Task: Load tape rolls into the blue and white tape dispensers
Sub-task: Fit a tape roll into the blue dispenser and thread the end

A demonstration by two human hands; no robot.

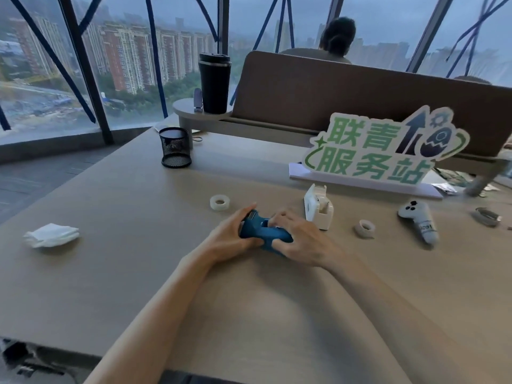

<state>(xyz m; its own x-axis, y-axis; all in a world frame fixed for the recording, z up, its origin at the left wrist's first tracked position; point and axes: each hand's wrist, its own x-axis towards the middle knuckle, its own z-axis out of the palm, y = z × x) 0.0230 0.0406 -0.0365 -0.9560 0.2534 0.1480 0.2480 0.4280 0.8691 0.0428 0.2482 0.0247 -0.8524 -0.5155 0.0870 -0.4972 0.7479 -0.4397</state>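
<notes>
Both hands, left hand (231, 235) and right hand (297, 241), have their fingers wrapped around the blue plastic tape dispenser (263, 234) on the tan bench (138, 273), just in front of the white plastic tape dispenser (318, 207); two translucent tape rolls, one (219, 202) left and one (365, 228) right of it, lie there.

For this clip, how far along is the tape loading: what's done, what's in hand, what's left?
Nothing looks finished. In hand: the left hand and right hand grip the blue dispenser; whether it holds a roll is hidden. Left: two tape rolls lie loose on the table, one beyond the hands, one right of them. The white dispenser stands untouched; I cannot tell if it is loaded.
</notes>
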